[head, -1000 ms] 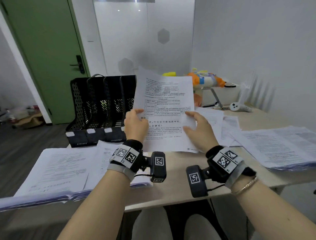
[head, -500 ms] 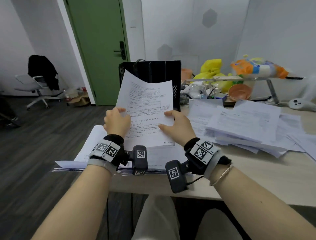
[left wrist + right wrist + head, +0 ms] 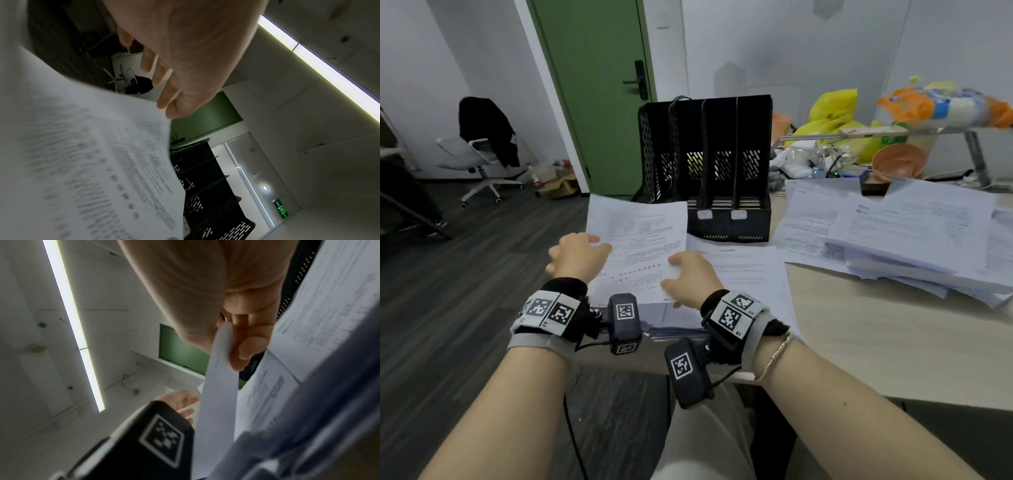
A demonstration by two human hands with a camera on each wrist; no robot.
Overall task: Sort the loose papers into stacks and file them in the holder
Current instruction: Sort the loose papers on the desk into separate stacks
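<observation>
Sheet [image 3: 640, 246] is held just in front of the holder [image 3: 705, 164], pinched by the right hand [image 3: 690, 279] and released by the open left hand [image 3: 578, 255], probably for placing onto the stack [image 3: 743, 274] beneath.

The left hand [image 3: 191, 53] fills the top, fingers [image 3: 164, 99] relaxed at the edge of a blurred printed sheet [image 3: 82, 162]. Beyond stand a black perforated file holder [image 3: 207, 186] and a green door [image 3: 205, 115].
</observation>
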